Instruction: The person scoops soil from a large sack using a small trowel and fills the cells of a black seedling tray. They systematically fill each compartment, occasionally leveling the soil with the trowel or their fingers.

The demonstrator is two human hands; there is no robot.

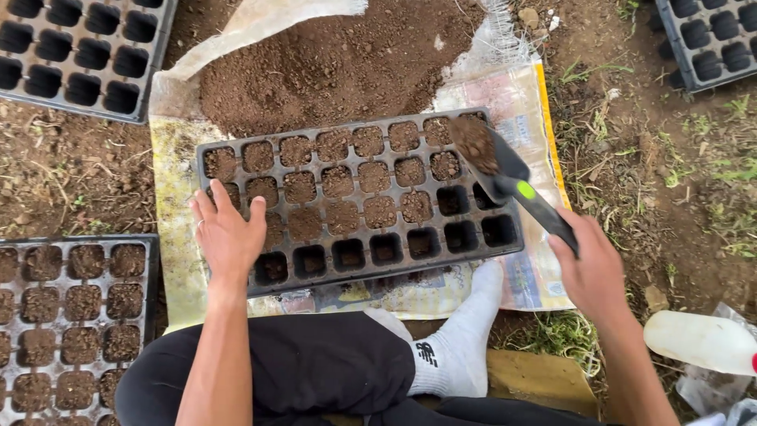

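While left hand (pixel 229 237) rests flat on seed tray (pixel 355 197), right hand (pixel 591 272) grips soil-loaded trowel (pixel 505 170)

Soft, even daylight fills the view, as under cloud, with no hard shadows; only faint shade sits in the empty cells of the tray (pixel 359 201). The sack (pixel 516 118) under it shows a mild sheen. Focus is sharp throughout, with slight wide-angle bending toward the edges.

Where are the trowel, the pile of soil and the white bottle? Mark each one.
trowel (pixel 505 170), head view, on its dark blade just above the handle.
pile of soil (pixel 331 63), head view, on the middle of the heap.
white bottle (pixel 698 341), head view, on its body.
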